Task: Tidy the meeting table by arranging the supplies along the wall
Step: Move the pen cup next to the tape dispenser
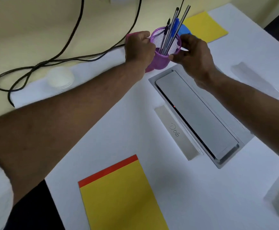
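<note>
Pen holder [160,58] clasped between left hand [138,47], right hand [193,53]

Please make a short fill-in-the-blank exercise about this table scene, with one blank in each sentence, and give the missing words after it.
1. Both hands, left hand and right hand, hold a mesh pen holder whose colour is ____.
2. The name card beside the grey cable hatch carries the handwritten word ____.
3. The nearest yellow notepad has a top strip coloured ____.
4. The cable along the wall is ____ in colour.

Missing words: purple; Dog; red; black
</note>
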The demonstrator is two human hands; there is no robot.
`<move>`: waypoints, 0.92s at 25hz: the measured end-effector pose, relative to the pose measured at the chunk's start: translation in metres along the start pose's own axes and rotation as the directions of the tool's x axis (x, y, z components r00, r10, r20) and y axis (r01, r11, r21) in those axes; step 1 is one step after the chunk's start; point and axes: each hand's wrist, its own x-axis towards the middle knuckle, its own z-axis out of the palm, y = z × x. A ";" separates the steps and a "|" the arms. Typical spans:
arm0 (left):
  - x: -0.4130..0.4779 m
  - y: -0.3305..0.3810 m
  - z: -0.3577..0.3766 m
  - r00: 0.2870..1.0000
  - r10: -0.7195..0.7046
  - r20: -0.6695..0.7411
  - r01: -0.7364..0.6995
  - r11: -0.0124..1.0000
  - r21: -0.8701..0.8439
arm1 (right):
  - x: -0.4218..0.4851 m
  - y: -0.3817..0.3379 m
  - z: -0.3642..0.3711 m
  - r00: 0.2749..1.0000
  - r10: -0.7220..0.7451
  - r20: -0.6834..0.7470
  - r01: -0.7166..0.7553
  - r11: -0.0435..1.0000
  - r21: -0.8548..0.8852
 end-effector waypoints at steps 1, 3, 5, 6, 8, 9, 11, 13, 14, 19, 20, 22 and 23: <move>0.005 0.002 0.007 0.999 0.005 0.033 -0.006 1.000 0.025 | 0.005 0.004 -0.004 1.000 0.002 -0.023 -0.002 1.000 -0.007; 0.016 0.004 0.021 0.991 0.037 0.132 -0.047 0.996 0.075 | 0.018 0.010 -0.011 0.997 0.027 -0.078 -0.030 0.999 -0.034; 0.027 0.009 0.030 0.981 0.106 0.165 -0.127 0.985 0.120 | 0.031 0.016 -0.015 0.991 0.064 -0.121 -0.067 0.997 -0.025; 0.032 0.011 0.032 0.980 0.135 0.148 -0.158 0.975 0.155 | 0.036 0.017 -0.017 0.989 0.065 -0.131 -0.069 0.997 -0.021; 0.042 0.015 0.036 0.974 0.169 0.151 -0.199 0.957 0.213 | 0.045 0.018 -0.020 0.988 0.020 -0.150 -0.029 0.998 -0.057; 0.047 0.016 0.039 0.967 0.182 0.177 -0.223 0.944 0.243 | 0.050 0.019 -0.022 0.989 -0.005 -0.149 -0.005 0.998 -0.066; 0.055 0.014 0.047 0.956 0.192 0.221 -0.252 0.924 0.287 | 0.058 0.021 -0.026 0.989 -0.003 -0.150 -0.006 0.998 -0.060; 0.062 0.008 0.051 0.945 0.198 0.259 -0.277 0.906 0.319 | 0.066 0.029 -0.026 0.987 0.027 -0.155 -0.040 0.996 -0.079; 0.066 0.004 0.052 0.945 0.181 0.273 -0.266 0.911 0.315 | 0.068 0.034 -0.024 0.987 0.037 -0.155 -0.051 0.995 -0.089; 0.084 -0.013 0.049 0.957 0.060 0.282 -0.160 0.925 0.345 | 0.079 0.054 -0.006 0.990 0.039 -0.138 -0.053 0.994 -0.097; 0.085 -0.015 0.047 0.961 0.042 0.272 -0.138 0.929 0.343 | 0.082 0.057 -0.002 0.992 0.038 -0.122 -0.051 0.993 -0.107; 0.087 -0.017 0.045 0.967 0.012 0.253 -0.091 0.949 0.301 | 0.087 0.061 0.005 0.994 0.043 -0.102 -0.056 0.991 -0.124; 0.088 -0.017 0.044 0.969 -0.016 0.246 -0.055 0.959 0.276 | 0.088 0.063 0.008 0.993 0.045 -0.107 -0.058 0.990 -0.128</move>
